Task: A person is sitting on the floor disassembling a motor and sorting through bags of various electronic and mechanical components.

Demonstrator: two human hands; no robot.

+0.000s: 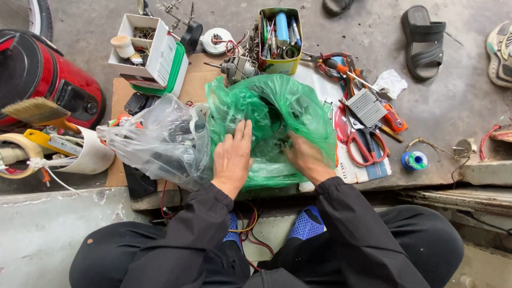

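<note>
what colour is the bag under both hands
Green, see-through plastic bag; clearest in the head view.

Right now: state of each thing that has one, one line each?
green plastic bag: open, crumpled
left hand: flat on the green bag's left side
right hand: reaching into the bag's mouth, fingers partly hidden
clear plastic bag: bunched, filled with dark items
red-handled scissors: lying closed
tin can: upright, packed with tools

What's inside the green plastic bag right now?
The right hand reaches into the green plastic bag; the left hand presses its outside. Dark shapes show through the opening, but the film and hand cover them.
</note>
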